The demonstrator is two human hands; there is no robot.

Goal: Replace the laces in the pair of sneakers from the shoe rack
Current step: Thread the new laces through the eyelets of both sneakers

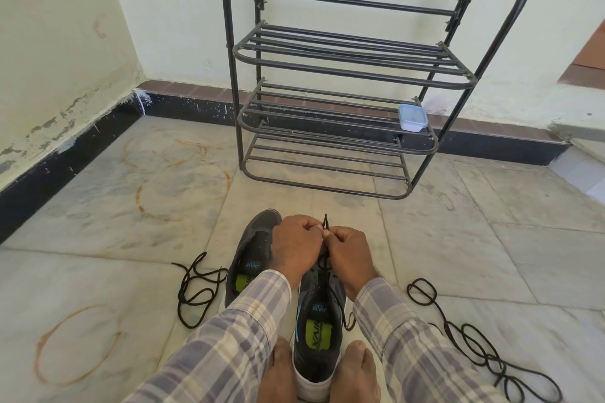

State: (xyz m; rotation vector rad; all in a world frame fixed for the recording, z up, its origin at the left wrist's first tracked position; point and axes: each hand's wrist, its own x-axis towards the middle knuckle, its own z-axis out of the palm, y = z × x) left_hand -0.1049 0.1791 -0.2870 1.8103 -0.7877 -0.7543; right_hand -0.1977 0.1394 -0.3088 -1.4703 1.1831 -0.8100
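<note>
- Lacing centre shoe (319, 314): left hand (294, 247) and right hand (352, 255) pinch lace (325, 222) ends, fingers curled.
- To its left, other shoe (253, 249) looks laceless; roughly half remains.

Both the left hand (296, 245) and the right hand (348, 255) pinch a black lace (325, 222) above the near sneaker (319, 321), which sits between bare feet (357, 370). The other sneaker (253, 252) lies just to its left. Loose laces (474, 340) sprawl on the floor. A lidded box (412, 118) rests on the shoe rack (343, 75).
</note>
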